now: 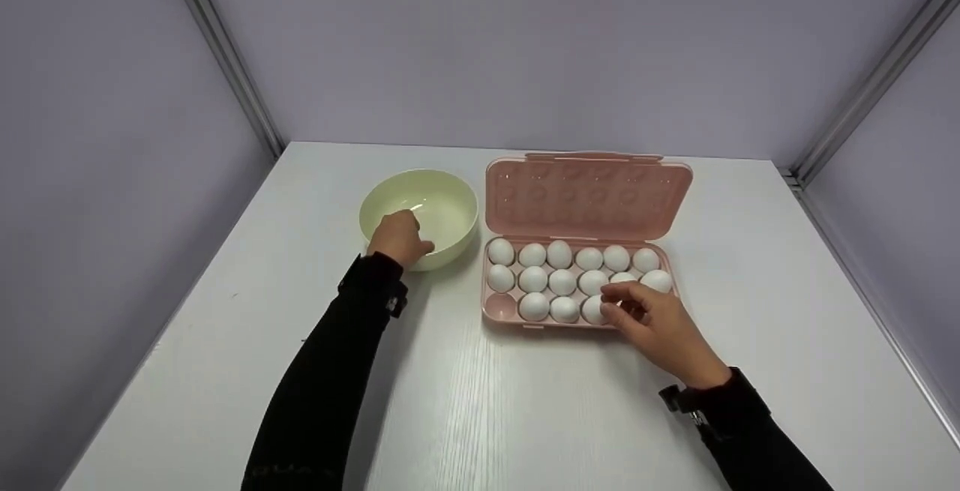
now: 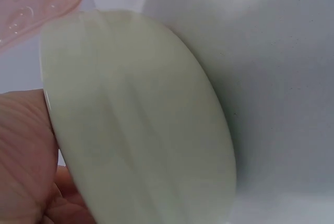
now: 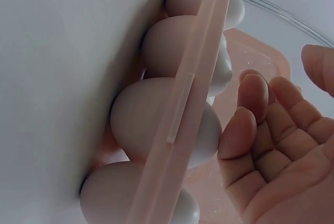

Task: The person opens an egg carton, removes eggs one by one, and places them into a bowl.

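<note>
My left hand (image 1: 398,238) reaches over the near left rim of a pale green bowl (image 1: 454,210). Its thumb and fingers pinch what looks like a white egg (image 1: 424,237), of which only a small patch shows. In the left wrist view the bowl's wall (image 2: 146,114) hides most of the fingers. To the right stands an open pink egg carton (image 1: 589,199) with rows of white eggs (image 1: 562,282). Above its front right part my right hand (image 1: 660,326) hovers, thumb and fingers apart. In the right wrist view, one fingertip (image 3: 239,127) lies against or very near an egg (image 3: 206,135).
The carton's front left cup (image 1: 501,306) holds no egg. Its lid stands raised at the back, beside the bowl. Both stand on a white table (image 1: 465,401) with pale panels (image 1: 480,49) around it and metal posts (image 1: 225,49) at the corners.
</note>
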`<control>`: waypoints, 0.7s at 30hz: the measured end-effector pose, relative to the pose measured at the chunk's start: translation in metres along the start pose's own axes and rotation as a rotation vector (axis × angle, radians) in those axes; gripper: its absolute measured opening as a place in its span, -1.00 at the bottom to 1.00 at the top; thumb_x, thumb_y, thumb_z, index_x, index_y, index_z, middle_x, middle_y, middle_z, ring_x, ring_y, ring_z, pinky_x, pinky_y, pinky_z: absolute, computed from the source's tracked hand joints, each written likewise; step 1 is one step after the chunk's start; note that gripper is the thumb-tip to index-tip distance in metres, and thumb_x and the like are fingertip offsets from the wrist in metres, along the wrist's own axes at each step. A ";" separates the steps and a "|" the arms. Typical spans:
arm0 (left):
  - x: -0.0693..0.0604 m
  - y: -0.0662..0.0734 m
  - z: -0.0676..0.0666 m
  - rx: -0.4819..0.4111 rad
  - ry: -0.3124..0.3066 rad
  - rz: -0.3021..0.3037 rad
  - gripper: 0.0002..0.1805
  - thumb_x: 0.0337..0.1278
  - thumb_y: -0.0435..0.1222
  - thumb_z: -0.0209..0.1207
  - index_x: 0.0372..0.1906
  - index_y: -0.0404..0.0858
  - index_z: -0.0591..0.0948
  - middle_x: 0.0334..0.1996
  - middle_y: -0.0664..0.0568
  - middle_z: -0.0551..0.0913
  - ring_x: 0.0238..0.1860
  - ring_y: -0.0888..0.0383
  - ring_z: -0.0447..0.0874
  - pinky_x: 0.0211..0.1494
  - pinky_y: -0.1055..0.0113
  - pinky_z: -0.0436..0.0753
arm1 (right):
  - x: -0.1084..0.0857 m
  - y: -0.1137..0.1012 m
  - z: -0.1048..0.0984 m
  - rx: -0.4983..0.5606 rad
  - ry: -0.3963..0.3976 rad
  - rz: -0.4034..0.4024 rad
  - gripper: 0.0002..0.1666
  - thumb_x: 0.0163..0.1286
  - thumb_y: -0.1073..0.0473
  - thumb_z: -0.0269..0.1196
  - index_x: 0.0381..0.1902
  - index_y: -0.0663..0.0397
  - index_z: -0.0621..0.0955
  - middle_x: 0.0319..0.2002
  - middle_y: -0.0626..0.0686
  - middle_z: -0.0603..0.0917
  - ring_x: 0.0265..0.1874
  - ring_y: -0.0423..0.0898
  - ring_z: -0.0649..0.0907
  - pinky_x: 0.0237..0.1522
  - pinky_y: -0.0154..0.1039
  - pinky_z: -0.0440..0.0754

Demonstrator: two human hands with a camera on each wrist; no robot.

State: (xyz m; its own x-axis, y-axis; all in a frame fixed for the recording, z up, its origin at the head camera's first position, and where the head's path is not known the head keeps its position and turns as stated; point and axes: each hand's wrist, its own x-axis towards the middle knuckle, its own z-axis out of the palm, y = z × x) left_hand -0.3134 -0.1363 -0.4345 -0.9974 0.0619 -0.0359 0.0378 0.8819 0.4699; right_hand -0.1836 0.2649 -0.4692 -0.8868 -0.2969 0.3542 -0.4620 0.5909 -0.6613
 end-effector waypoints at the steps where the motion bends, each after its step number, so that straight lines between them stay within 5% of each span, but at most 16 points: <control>1: 0.001 -0.001 0.001 0.004 0.006 0.004 -0.60 0.20 -0.29 0.40 -0.03 -0.56 0.66 -0.02 -0.35 0.78 -0.01 -0.22 0.75 0.21 -0.06 0.71 | 0.000 0.000 0.000 -0.001 0.001 -0.004 -0.70 0.50 0.18 0.40 0.09 0.21 0.74 -0.21 -0.14 0.79 -0.35 -0.29 0.64 -0.30 -0.39 0.61; 4: 0.007 -0.005 0.003 0.014 0.021 0.003 -0.74 0.12 -0.28 0.43 -0.35 -0.41 0.62 -0.34 -0.14 0.72 -0.31 -0.02 0.63 -0.07 0.03 0.70 | 0.000 0.000 0.000 -0.006 0.005 -0.014 -0.71 0.49 0.19 0.41 0.08 0.21 0.74 -0.23 -0.16 0.78 -0.35 -0.30 0.64 -0.30 -0.39 0.61; 8: 0.023 -0.017 0.016 0.034 0.050 0.010 -0.61 0.05 -0.23 0.46 -0.59 -0.21 0.44 -0.56 0.08 0.49 -0.49 0.12 0.42 -0.33 0.16 0.56 | 0.000 -0.001 0.000 -0.007 0.006 -0.011 -0.72 0.48 0.19 0.41 0.07 0.20 0.74 -0.24 -0.16 0.78 -0.35 -0.30 0.63 -0.30 -0.39 0.60; 15: 0.006 0.001 0.002 0.046 0.005 -0.080 -0.67 0.23 -0.19 0.43 -0.26 -0.45 0.69 -0.26 -0.18 0.77 -0.39 0.05 0.52 -0.08 0.04 0.74 | -0.001 -0.002 0.001 0.003 0.005 0.015 -0.71 0.48 0.19 0.42 0.08 0.20 0.75 -0.23 -0.14 0.79 -0.35 -0.31 0.64 -0.31 -0.41 0.60; 21: 0.002 0.004 0.001 0.072 0.000 -0.097 -0.53 0.30 -0.13 0.41 -0.04 -0.53 0.71 -0.12 -0.28 0.82 -0.36 0.05 0.54 -0.03 0.04 0.76 | -0.001 -0.002 0.001 0.010 0.005 0.021 -0.71 0.47 0.20 0.42 0.08 0.21 0.75 -0.22 -0.12 0.80 -0.36 -0.31 0.65 -0.32 -0.41 0.61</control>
State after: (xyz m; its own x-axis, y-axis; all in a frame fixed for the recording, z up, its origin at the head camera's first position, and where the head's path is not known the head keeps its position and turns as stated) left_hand -0.3150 -0.1322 -0.4331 -0.9966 -0.0256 -0.0781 -0.0548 0.9150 0.3996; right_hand -0.1818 0.2636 -0.4686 -0.8964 -0.2802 0.3436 -0.4431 0.5893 -0.6755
